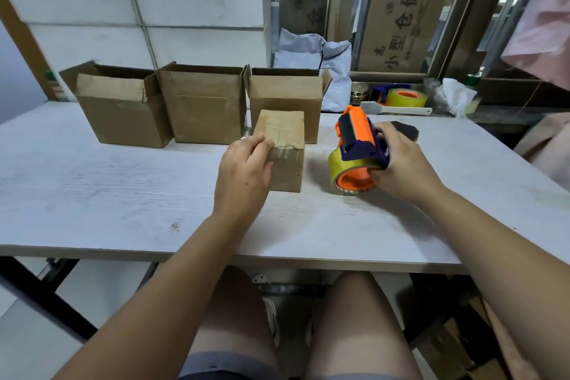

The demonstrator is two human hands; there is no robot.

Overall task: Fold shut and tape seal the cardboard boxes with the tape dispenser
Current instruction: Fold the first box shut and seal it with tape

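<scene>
A small closed cardboard box (pixel 285 145) stands mid-table with clear tape across its top and front. My left hand (pixel 243 170) rests on its near left corner, fingers lying over the top edge. To its right, my right hand (pixel 401 163) grips an orange and purple tape dispenser (pixel 357 151) that carries a yellowish tape roll, whose lower edge touches the table. Behind stand three larger cardboard boxes with their flaps open: the left box (pixel 123 108), the middle box (pixel 203 105) and the right box (pixel 287 92).
The white table (pixel 123 194) runs to a near edge above my knees. A second tape roll with dispenser (pixel 404 97), a white brush (pixel 394 108), a brass fitting (pixel 357 92) and plastic bags (pixel 327 65) lie at the back right. A dark object (pixel 407 129) sits behind my right hand.
</scene>
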